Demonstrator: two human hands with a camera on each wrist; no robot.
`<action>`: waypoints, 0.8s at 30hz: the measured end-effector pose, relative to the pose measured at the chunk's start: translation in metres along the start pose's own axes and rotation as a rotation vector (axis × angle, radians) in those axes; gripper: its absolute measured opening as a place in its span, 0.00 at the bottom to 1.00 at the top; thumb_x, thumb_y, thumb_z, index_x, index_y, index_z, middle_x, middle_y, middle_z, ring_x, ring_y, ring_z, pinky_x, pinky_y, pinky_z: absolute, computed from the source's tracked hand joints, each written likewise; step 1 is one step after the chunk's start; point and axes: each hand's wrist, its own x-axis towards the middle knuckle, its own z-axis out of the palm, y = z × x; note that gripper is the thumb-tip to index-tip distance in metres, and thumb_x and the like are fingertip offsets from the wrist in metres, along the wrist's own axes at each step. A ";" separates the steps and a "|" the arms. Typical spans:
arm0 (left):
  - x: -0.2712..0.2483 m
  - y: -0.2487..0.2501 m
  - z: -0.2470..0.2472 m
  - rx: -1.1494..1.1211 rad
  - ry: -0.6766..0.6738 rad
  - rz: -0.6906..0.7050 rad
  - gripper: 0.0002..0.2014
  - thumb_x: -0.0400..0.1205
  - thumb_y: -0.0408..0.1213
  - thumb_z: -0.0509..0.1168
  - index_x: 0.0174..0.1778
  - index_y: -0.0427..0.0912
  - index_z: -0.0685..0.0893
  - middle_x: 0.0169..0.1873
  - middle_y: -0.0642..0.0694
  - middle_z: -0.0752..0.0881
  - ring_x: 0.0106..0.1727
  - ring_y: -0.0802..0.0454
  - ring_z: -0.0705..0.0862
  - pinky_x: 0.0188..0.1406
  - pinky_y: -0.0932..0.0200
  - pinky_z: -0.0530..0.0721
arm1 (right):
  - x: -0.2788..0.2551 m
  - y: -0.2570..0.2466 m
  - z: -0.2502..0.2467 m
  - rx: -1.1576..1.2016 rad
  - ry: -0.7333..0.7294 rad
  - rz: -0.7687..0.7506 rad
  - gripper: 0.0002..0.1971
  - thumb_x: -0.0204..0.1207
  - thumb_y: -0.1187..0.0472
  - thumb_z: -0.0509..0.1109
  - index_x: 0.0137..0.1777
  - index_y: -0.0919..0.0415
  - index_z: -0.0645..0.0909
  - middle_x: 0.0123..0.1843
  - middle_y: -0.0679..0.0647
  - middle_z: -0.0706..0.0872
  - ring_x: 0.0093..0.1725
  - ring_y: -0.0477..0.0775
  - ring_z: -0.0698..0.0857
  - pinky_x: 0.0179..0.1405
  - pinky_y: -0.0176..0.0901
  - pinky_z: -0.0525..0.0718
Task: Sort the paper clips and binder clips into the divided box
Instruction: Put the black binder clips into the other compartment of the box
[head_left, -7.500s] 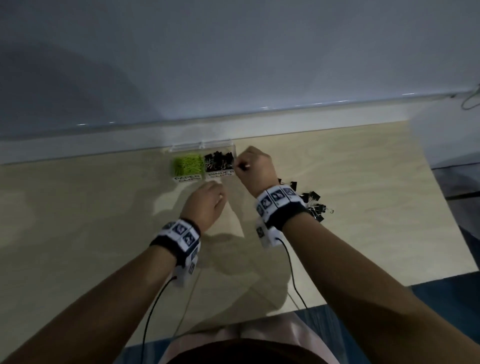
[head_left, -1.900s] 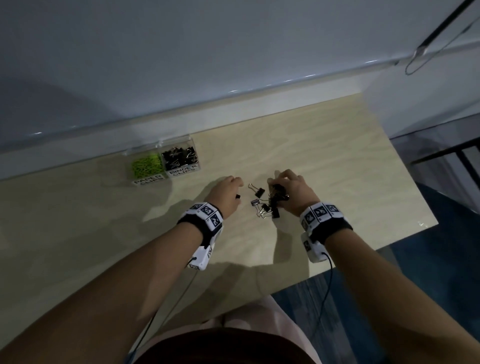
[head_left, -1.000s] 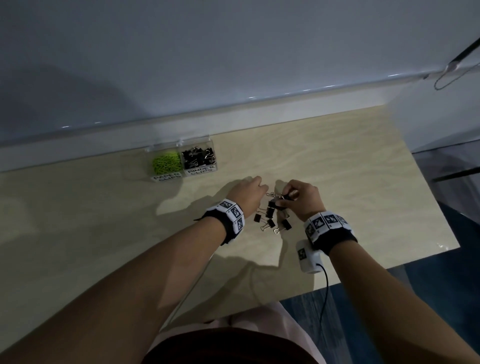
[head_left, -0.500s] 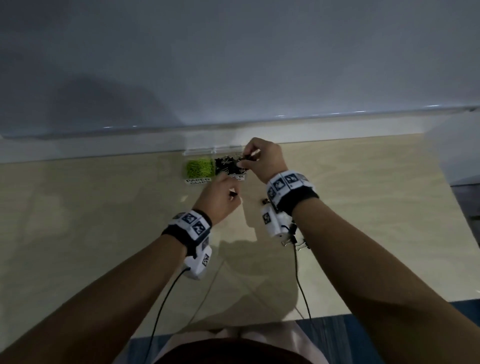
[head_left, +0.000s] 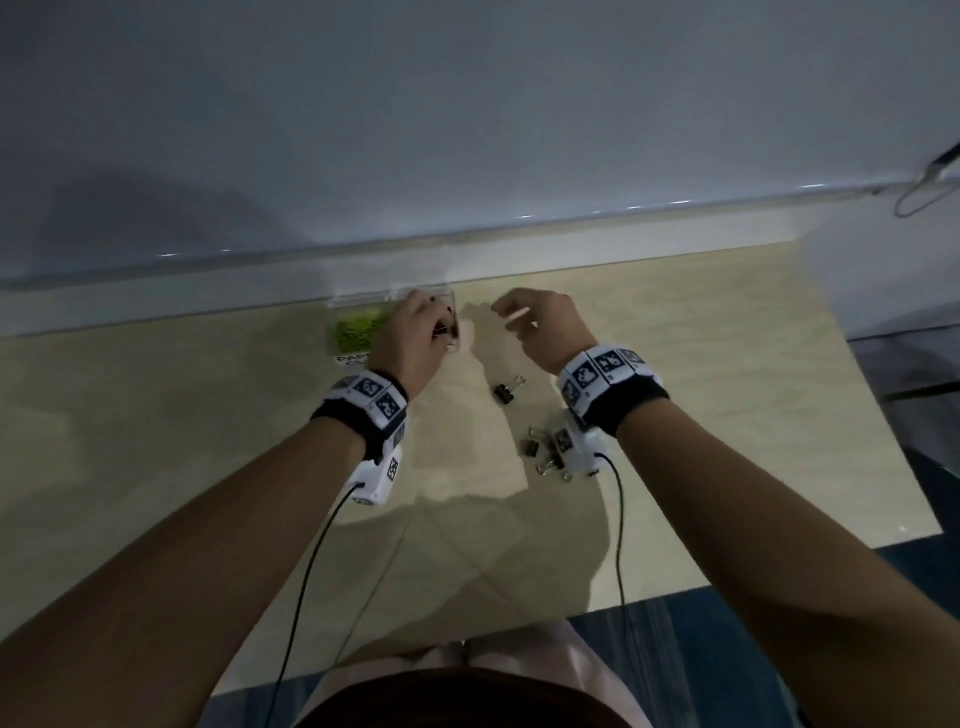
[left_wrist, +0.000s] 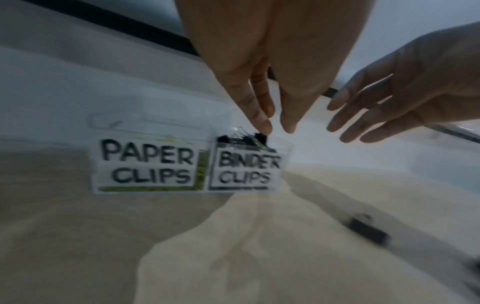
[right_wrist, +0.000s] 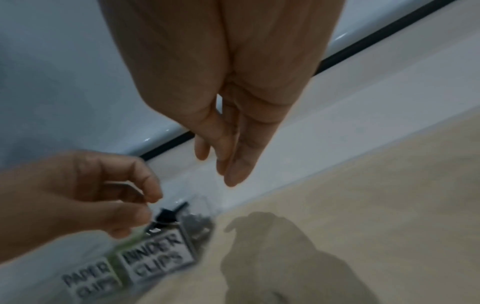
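Observation:
The clear divided box (head_left: 363, 300) stands at the table's far edge, with green paper clips (head_left: 353, 332) in its left cell. Its labels read PAPER CLIPS (left_wrist: 148, 164) and BINDER CLIPS (left_wrist: 244, 170). My left hand (head_left: 439, 327) is over the binder cell, which holds several black clips. Its fingertips (right_wrist: 150, 197) pinch a black binder clip (right_wrist: 168, 214) just above that cell. My right hand (head_left: 511, 317) hovers to the right of the box, fingers relaxed and empty. One loose binder clip (head_left: 505, 391) lies on the table between my wrists. A few more (head_left: 540, 454) lie partly hidden under my right wrist.
The light wooden table (head_left: 208, 441) ends at a white ledge and grey wall (head_left: 467, 130) right behind the box. The table's right edge (head_left: 883, 415) drops to a dark floor. Cables run from both wrist cameras toward my body.
My right hand has left the binder cell and moved right, now empty. My left hand has moved up from the table to the binder cell with a clip.

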 end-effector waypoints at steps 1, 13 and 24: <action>-0.006 0.008 0.008 0.013 -0.074 0.047 0.06 0.76 0.28 0.67 0.48 0.37 0.83 0.51 0.41 0.80 0.49 0.45 0.81 0.48 0.58 0.79 | -0.013 0.014 -0.007 -0.034 -0.023 0.031 0.22 0.70 0.82 0.57 0.51 0.58 0.85 0.50 0.53 0.88 0.43 0.50 0.87 0.45 0.39 0.86; -0.029 0.048 0.078 0.117 -0.401 0.025 0.07 0.77 0.31 0.65 0.50 0.40 0.82 0.51 0.41 0.79 0.56 0.43 0.76 0.51 0.58 0.71 | -0.098 0.091 0.008 -0.271 -0.099 0.113 0.17 0.67 0.68 0.72 0.54 0.53 0.86 0.54 0.56 0.82 0.55 0.59 0.81 0.56 0.53 0.82; -0.085 0.055 0.084 0.138 -0.499 0.367 0.14 0.79 0.33 0.64 0.60 0.41 0.83 0.54 0.41 0.78 0.55 0.43 0.75 0.56 0.52 0.78 | -0.097 0.095 0.006 -0.359 -0.129 0.122 0.11 0.71 0.68 0.69 0.54 0.64 0.78 0.53 0.61 0.78 0.48 0.63 0.82 0.47 0.47 0.78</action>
